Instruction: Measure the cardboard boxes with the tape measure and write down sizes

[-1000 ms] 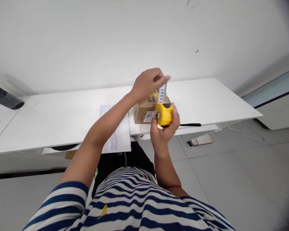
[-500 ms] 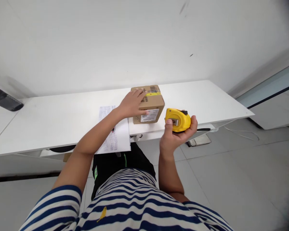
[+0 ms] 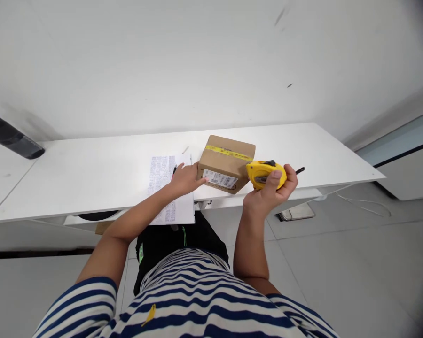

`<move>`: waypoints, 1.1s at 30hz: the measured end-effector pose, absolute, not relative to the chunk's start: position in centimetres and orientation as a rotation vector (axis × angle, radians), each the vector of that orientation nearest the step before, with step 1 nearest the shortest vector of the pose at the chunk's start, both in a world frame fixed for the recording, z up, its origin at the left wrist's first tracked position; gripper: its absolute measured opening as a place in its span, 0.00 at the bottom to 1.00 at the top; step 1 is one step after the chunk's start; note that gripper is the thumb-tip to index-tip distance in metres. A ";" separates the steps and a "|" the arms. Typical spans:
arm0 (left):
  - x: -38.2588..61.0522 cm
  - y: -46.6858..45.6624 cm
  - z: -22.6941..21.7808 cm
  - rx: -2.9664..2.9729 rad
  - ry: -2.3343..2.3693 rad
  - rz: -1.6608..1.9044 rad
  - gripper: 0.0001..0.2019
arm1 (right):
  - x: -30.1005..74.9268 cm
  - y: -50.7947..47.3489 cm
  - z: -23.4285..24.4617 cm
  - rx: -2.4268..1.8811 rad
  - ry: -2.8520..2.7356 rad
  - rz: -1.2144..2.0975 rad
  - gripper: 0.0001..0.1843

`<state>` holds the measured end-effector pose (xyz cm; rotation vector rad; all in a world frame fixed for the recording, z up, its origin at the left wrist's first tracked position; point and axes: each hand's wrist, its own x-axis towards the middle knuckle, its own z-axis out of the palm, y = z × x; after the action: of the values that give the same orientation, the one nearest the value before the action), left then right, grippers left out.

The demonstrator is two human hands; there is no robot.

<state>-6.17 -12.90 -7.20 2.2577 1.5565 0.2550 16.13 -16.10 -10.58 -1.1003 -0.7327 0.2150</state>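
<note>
A brown cardboard box (image 3: pixel 225 163) with yellow tape across its top and a white label on its front sits on the white table near the front edge. My left hand (image 3: pixel 187 179) grips its left front corner, thumb against the label and fingers at the left side. In my right hand (image 3: pixel 268 190) is a yellow tape measure (image 3: pixel 260 173), held at the box's right end. Whether the two touch is hard to tell. A written notebook (image 3: pixel 179 209) lies under my left forearm, with a dark pen (image 3: pixel 174 170) partly hidden by my left hand.
The table (image 3: pixel 102 173) runs along a white wall (image 3: pixel 197 65). At the far left stands a dark cylindrical object (image 3: pixel 14 136). Below the right end, a flat pale object (image 3: pixel 298 212) and a thin cable (image 3: pixel 364 202) lie on the tiled floor.
The box has turned, and its label has swung toward the left front. My left hand has slid from its top to the left corner. The tape measure has moved right, close to the box.
</note>
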 end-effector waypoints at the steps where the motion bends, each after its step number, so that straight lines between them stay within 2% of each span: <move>1: -5.5 -13.1 -7.0 2.250 1.584 0.257 0.38 | 16.7 -15.9 -10.5 -1.102 -0.762 0.161 0.30; 4: -4.9 -14.2 -5.6 2.257 1.655 0.521 0.42 | 18.5 -15.3 -9.9 -1.042 -0.847 0.101 0.29; 6: -5.0 -15.5 -4.1 2.258 1.622 0.811 0.36 | 18.9 -15.3 -8.9 -0.977 -0.901 0.082 0.29; 8: -4.9 -16.9 -2.2 2.172 1.472 0.948 0.30 | 18.4 -15.6 -7.8 -0.862 -0.956 0.097 0.30; 13: -3.5 -18.7 0.4 1.708 0.847 0.642 0.27 | 15.1 -17.7 -5.3 -0.495 -1.072 0.222 0.25; 17: -2.9 -18.4 0.2 1.560 0.688 0.560 0.24 | 14.8 -18.6 -5.0 -0.495 -1.135 0.214 0.29; 22: -4.2 -15.5 1.5 1.502 0.715 0.680 0.21 | 18.8 -17.4 -6.7 -0.680 -1.095 0.063 0.34; 25: -5.7 -11.1 2.1 1.424 0.899 0.901 0.13 | 23.2 -16.1 -7.4 -0.887 -1.025 -0.025 0.39; 27: -6.8 -7.8 1.6 1.344 1.072 0.981 0.09 | 26.0 -15.2 -7.6 -0.956 -0.982 -0.042 0.36; 29: -7.5 -5.2 0.7 1.337 1.278 0.973 0.10 | 27.9 -14.4 -7.5 -0.998 -0.959 -0.012 0.30; 31: -7.8 -3.7 -0.3 1.350 1.386 0.850 0.13 | 28.7 -13.5 -7.5 -1.041 -0.960 0.046 0.27; 33: -7.4 -3.4 -0.9 1.389 1.390 0.702 0.14 | 28.5 -12.6 -7.4 -1.091 -0.996 0.107 0.28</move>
<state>-7.37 -3.35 -0.87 1.3893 1.3903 0.7019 28.47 -12.58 -7.38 -1.0909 -0.9957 0.1068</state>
